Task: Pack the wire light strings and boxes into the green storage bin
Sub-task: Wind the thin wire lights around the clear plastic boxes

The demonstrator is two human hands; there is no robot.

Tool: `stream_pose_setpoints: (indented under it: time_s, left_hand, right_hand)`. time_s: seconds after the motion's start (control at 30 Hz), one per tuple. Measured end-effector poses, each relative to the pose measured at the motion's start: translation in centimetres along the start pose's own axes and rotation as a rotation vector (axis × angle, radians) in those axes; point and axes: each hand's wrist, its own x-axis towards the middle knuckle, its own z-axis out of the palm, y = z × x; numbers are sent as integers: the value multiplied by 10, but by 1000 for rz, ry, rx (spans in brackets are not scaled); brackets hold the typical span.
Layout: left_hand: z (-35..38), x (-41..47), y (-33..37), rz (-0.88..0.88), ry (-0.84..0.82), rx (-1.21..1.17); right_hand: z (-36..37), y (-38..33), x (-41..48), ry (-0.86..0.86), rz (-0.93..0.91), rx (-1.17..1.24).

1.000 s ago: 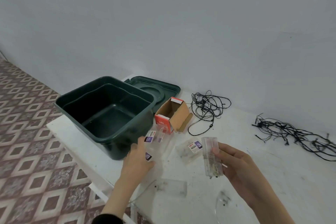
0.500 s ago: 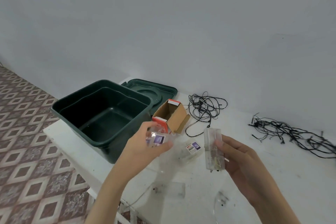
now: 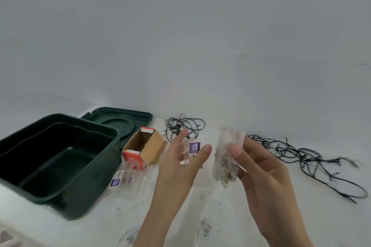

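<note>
My right hand (image 3: 261,168) grips a clear box (image 3: 228,156), meant for the green bin (image 3: 90,196); my left hand's (image 3: 180,166) grasp I cannot tell.

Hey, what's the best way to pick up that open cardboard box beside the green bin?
Take the cardboard box across its two long brown side walls, mid-length, coming down from above. Its open side seems to face up, the green bin sits close against one side, and its end flaps look loose.

Left hand (image 3: 180,168) raised, fingers straight, spread; right hand (image 3: 263,168) raised, thumb and fingers pinching clear box (image 3: 228,156).
</note>
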Motion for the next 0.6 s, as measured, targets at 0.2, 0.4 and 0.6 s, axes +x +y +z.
stream_pose_setpoints:
  time_s: [0.2, 0.4, 0.6]
  left_hand:
    - [32, -5, 9, 31, 59, -64]
    - [49, -10, 17, 42, 105, -194]
    - [56, -11, 18, 37, 86, -176]
  right_hand:
    - [-5, 2, -1, 268, -252, -213]
    - [-6, 6, -1, 365, -386, -315]
    - [-7, -2, 4, 429, -522, -238]
